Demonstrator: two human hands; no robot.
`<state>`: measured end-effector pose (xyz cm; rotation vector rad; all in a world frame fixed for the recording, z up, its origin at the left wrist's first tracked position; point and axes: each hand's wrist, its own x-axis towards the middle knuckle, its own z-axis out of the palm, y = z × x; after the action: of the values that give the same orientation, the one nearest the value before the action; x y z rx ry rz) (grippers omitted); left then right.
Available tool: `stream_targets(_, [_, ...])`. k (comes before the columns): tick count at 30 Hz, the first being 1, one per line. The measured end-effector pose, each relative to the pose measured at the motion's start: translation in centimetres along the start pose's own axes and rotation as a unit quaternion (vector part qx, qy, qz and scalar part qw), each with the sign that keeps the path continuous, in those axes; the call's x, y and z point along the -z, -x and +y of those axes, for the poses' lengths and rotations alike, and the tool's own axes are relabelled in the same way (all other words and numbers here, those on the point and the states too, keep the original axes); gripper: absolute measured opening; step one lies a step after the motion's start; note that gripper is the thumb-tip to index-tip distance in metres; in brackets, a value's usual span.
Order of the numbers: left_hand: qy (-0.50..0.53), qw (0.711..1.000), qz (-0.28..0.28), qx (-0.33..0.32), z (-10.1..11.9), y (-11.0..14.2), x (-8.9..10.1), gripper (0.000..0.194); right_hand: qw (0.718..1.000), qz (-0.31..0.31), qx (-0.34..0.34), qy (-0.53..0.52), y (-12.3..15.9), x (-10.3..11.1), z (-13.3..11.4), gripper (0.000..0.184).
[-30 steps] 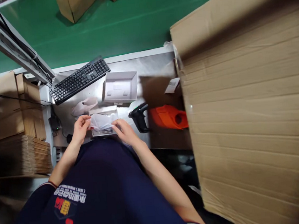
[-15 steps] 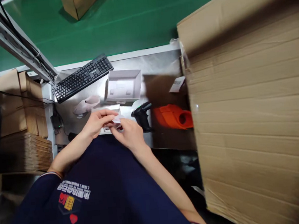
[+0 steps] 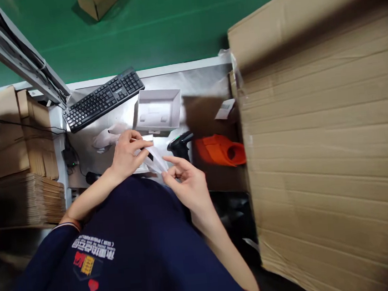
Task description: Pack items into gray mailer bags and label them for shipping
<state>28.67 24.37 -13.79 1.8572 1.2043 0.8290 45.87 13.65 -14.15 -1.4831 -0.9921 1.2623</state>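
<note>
My left hand (image 3: 128,154) is closed on a small dark item at its fingertips, which sits inside a clear plastic bag (image 3: 157,160). My right hand (image 3: 187,182) pinches the lower end of that bag between thumb and fingers, its other fingers spread. Both hands hover over a flat white box (image 3: 145,138) lying on the steel table (image 3: 201,83) close to my body. An open white box (image 3: 158,110) stands just behind it.
A black keyboard (image 3: 103,99) lies at the back left, a crumpled bag (image 3: 106,138) beside it. A black barcode scanner (image 3: 180,147) and an orange tool (image 3: 220,150) sit to the right. A tall cardboard stack (image 3: 327,142) fills the right; flat cartons (image 3: 21,171) are piled left.
My hands came together over the flat box, then the right hand drew back toward my body, stretching the clear bag out from the left hand.
</note>
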Motion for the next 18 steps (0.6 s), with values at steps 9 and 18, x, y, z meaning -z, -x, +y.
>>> stream_targets(9, [-0.032,0.992,-0.108,-0.06,0.3,-0.7,0.9,0.025,0.999,-0.005,-0.026,-0.047,0.3,0.0,-1.1,0.044])
stream_targets(18, [-0.16,0.963,-0.147,0.157,0.5,1.7,2.8,0.034,0.995,-0.059,-0.023,-0.077,0.1,0.0,0.1,0.045])
